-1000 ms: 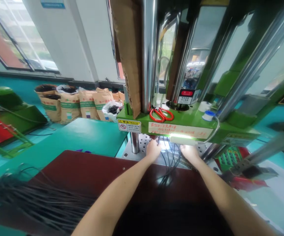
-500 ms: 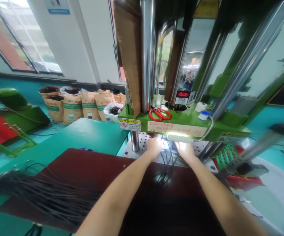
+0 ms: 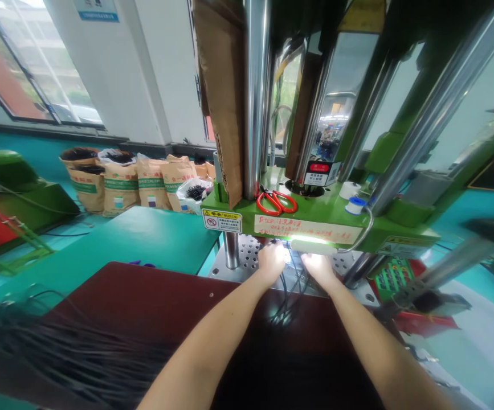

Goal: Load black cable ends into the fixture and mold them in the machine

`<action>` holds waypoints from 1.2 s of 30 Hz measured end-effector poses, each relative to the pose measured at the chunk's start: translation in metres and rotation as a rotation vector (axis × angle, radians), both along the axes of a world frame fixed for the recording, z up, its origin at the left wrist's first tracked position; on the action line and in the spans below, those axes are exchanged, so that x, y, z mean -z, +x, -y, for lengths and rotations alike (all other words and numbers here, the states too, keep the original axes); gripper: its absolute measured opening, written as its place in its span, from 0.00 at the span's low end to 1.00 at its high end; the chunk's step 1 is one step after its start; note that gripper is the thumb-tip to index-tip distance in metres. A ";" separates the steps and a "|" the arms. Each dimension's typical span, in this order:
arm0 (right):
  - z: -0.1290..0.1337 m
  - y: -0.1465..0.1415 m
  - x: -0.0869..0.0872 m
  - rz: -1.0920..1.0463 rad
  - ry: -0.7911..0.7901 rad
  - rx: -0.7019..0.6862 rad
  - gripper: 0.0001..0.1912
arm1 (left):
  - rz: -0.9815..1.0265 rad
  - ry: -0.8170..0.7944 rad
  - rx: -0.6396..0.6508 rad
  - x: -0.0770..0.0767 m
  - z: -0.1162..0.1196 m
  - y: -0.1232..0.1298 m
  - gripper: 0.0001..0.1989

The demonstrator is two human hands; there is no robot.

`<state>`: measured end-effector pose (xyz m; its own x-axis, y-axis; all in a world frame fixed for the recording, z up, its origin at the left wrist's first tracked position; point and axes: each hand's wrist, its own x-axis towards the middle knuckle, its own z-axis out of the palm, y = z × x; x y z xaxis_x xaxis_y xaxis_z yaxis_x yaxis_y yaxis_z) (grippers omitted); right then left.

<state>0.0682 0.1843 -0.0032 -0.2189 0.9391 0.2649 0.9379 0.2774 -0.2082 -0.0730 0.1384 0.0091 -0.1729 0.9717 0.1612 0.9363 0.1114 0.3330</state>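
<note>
Both hands reach under the green press plate (image 3: pixel 229 212), beside a bright lamp (image 3: pixel 313 246). My left hand (image 3: pixel 272 259) is curled at the metal bed, left of several black cables (image 3: pixel 284 290). My right hand (image 3: pixel 317 266) is closed on the right side of those cables, its fingertips near the glare. What either hand grips is hidden by the fingers and the bright light. The cables run from between the hands onto the dark red board (image 3: pixel 156 302).
Red-handled scissors (image 3: pixel 276 203) and a blue-and-white spool (image 3: pixel 355 205) lie on the press plate. A bundle of black cables (image 3: pixel 80 359) covers the lower left. Paper sacks (image 3: pixel 121 185) stand behind the green table (image 3: pixel 161 233). Thick metal columns rise around the press.
The view has shifted slightly. My left hand looks more curled and a little lower, and my right hand has drawn slightly back. Both stay beside the cables.
</note>
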 end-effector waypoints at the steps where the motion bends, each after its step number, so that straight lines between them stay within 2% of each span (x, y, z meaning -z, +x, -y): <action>1: 0.000 0.000 0.000 0.009 0.019 -0.004 0.12 | 0.000 0.004 -0.003 0.001 0.000 0.001 0.15; 8: -0.002 -0.001 -0.002 0.065 0.079 -0.095 0.15 | 0.012 0.005 0.002 0.004 0.001 0.002 0.16; 14: -0.009 -0.001 -0.017 0.090 0.074 -0.179 0.16 | 0.015 0.035 0.002 -0.009 0.002 0.010 0.16; 20: -0.001 -0.015 -0.022 0.132 0.092 -0.266 0.12 | 0.012 0.001 0.101 -0.012 0.003 0.023 0.15; 30: 0.006 -0.025 -0.012 0.167 0.109 -0.226 0.14 | 0.025 0.006 0.118 0.000 -0.008 0.022 0.15; 36: 0.006 -0.021 -0.011 0.140 0.117 -0.212 0.18 | 0.000 0.070 0.088 -0.003 -0.007 0.024 0.15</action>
<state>0.0469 0.1780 0.0076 -0.4495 0.8332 0.3221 0.8737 0.4852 -0.0360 -0.0495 0.1457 0.0119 -0.0875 0.9695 0.2291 0.9416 0.0055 0.3366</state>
